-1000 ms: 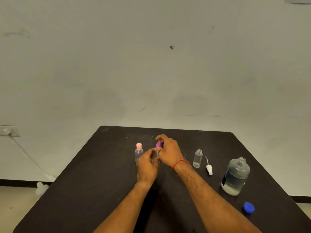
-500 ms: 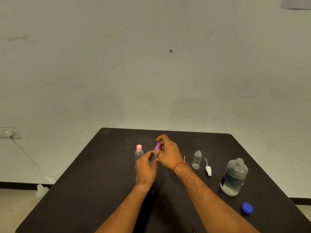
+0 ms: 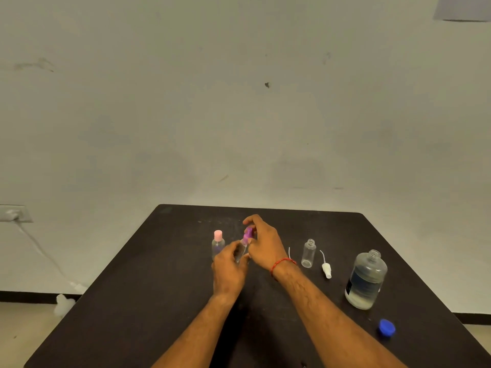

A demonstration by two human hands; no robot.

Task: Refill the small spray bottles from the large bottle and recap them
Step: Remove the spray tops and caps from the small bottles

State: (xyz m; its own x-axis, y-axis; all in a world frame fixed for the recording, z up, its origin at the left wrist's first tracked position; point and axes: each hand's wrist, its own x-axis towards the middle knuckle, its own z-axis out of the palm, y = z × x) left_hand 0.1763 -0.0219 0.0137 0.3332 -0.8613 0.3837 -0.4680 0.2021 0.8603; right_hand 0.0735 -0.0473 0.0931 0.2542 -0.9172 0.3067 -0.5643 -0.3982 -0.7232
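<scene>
Head view, largest thing first: we work on a black table (image 3: 159, 288) pushed against a pale, scuffed wall (image 3: 239, 102), with a wall outlet (image 3: 13, 213) and its cable at nine o'clock and a strip of floor at the lower left.

The large bottle (image 3: 366, 280) stands uncapped at four o'clock from our hands, partly full of clear liquid, its blue cap (image 3: 386, 327) lying on the table just nearer us.

Our right hand (image 3: 263, 244) curls over the purple spray cap (image 3: 248, 233), fingers closed around it, while our left hand (image 3: 229, 269) clamps the clear body of the small spray bottle (image 3: 241, 252) beneath. We judge this to be the recapping twist.

To do it well, we should keep the bottle upright, seat the cap square on the neck before turning, and hold the body firmly without squeezing (thin plastic would likely push liquid out).

At nine o'clock from this pair, just beside the left hand, stands a pink-capped bottle (image 3: 218, 244). At three o'clock, well apart, an open empty bottle (image 3: 308, 253) waits, with its white sprayer head (image 3: 326, 269) lying on the table just beside it, toward the large bottle. A second thin white tube (image 3: 289, 252) shows between the right wrist and the empty bottle.
</scene>
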